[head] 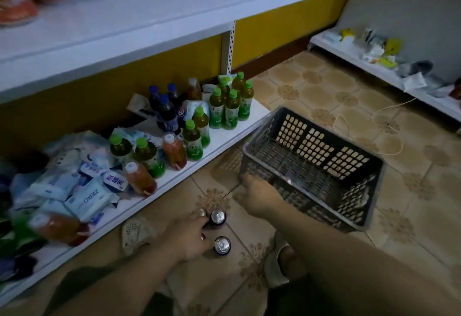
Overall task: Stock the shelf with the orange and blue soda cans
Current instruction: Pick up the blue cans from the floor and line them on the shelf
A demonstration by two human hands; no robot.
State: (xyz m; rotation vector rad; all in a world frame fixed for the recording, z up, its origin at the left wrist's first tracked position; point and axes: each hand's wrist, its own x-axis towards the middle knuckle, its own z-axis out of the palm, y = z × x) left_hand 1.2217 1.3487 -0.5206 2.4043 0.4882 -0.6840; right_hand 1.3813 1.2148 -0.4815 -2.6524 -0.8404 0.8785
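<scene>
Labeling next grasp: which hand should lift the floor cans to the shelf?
Left. The left hand already rests on the cans, on the shelf side; the right hand is at the basket.

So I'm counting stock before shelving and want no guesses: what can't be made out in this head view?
- Cans on the floor: the left hand covers some, so count and colours are unclear.
- Crate: its near wall and the right hand hide part of the bottom.
- Lower shelf, left end: blurred and cut by the frame edge.
- Labels on the bottles: too small.
</scene>
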